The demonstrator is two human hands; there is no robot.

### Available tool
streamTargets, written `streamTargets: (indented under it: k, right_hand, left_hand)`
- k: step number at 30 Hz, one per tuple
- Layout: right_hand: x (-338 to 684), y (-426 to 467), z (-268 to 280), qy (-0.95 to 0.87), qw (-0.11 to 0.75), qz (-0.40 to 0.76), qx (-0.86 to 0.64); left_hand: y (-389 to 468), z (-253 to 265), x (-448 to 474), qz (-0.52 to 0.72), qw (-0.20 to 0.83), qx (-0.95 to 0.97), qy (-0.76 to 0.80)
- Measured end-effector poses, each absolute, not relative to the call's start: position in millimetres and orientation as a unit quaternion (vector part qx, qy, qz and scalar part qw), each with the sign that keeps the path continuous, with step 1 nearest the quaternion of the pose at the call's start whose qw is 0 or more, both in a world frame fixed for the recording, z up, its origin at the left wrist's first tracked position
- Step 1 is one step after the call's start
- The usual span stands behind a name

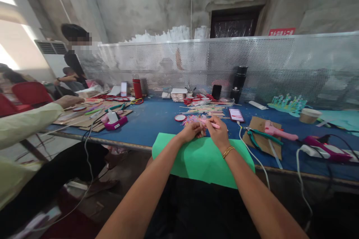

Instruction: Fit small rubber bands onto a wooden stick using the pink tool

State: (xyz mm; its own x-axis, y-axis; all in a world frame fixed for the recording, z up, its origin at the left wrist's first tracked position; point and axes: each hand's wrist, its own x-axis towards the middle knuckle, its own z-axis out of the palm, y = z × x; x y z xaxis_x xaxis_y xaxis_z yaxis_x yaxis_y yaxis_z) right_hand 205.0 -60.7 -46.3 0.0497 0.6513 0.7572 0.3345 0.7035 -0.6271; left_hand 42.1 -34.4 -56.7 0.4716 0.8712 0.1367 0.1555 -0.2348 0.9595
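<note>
Both forearms reach forward from the near edge over a green sheet (196,162), converging at the blue table (150,119). The right hand (219,131), wrist bent inward, has its fingers closed around a pink pen-like tool (215,125), slanting toward the left hand (192,131). That hand's fingers curl beside the small multicoloured pieces (188,119); whether they grip anything I cannot tell.
</note>
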Motion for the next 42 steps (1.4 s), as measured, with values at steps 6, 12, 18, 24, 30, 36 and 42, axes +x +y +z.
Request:
streamTargets:
  k: [6,12,18,24,30,36,42]
  right_hand:
    - [207.1,-61.8,-45.4,-0.654,0.633,0.108,-0.400]
    - [208.4,-61.5,-44.4,-0.681,0.616,0.124,-0.376]
    - [210.2,-58.9,-47.3,-0.656,0.636,0.096,-0.394]
    - [207.9,-60.4,-46.5,-0.679,0.616,0.126,-0.379]
    - [208.7,-60.7,-45.8,-0.662,0.625,0.106,-0.399]
    - [208.1,-60.8,-44.9,-0.673,0.618,0.119,-0.388]
    - [208.5,-61.7,-43.8,-0.666,0.619,0.130,-0.396]
  left_hand:
    - [-34.9,-53.8,45.7,0.362,0.492,0.695,0.380]
    - [-36.9,-49.2,49.3,0.360,0.491,0.701,0.372]
    - [-36.6,-49.9,48.6,0.353,0.492,0.690,0.396]
    - [-35.6,-51.8,47.9,0.354,0.494,0.692,0.390]
    - [-34.5,-52.7,47.4,0.355,0.493,0.692,0.389]
    - [-34.3,-52.1,47.4,0.354,0.484,0.702,0.385]
    - [-32.2,-53.7,45.7,0.353,0.479,0.709,0.380]
